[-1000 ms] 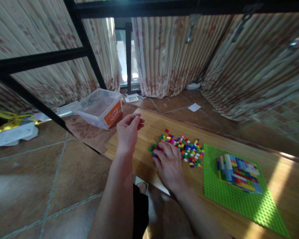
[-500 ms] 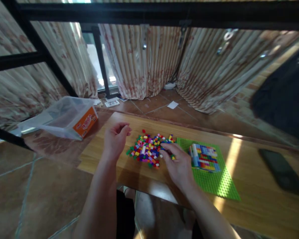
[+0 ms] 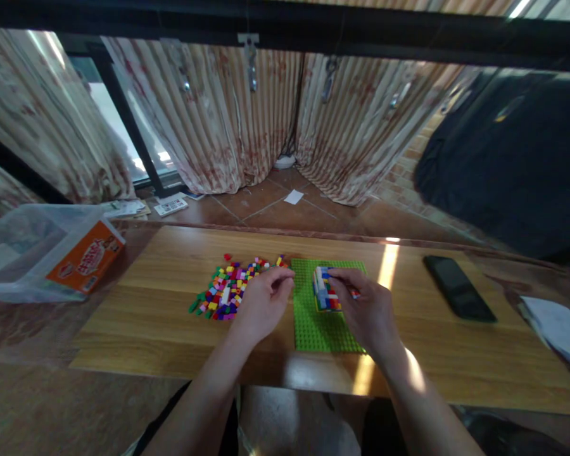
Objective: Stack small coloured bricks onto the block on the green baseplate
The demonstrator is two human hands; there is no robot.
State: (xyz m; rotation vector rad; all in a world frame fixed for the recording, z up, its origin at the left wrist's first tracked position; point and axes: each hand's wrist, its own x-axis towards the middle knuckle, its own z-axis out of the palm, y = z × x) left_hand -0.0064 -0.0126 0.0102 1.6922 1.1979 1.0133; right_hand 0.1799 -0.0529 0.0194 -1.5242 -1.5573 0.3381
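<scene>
My right hand (image 3: 368, 305) is over the block of colourful stacked bricks (image 3: 322, 294), thumb and forefinger pinched at its top. A blue building brick (image 3: 329, 273) shows at those fingertips, mostly covered by them. The stack sits on a green studded baseplate (image 3: 308, 329), and my hand hides its right side. My left hand (image 3: 266, 303) is closed in a pinch at the baseplate's left edge; whatever its fingertips hold is too small to make out. Behind and left of it spreads a pile of loose coloured bricks (image 3: 225, 291), partly hidden by that hand.
The wooden table (image 3: 137, 316) carries a black phone (image 3: 458, 288) on the right. White paper (image 3: 558, 326) lies at the far right. A clear plastic bin (image 3: 23, 253) with an orange label stands at the left. Curtains (image 3: 218, 120) hang behind.
My right hand has moved from the loose bricks onto the stack. My left hand has shifted right, from left of the pile to the baseplate's edge. The view has turned rightward.
</scene>
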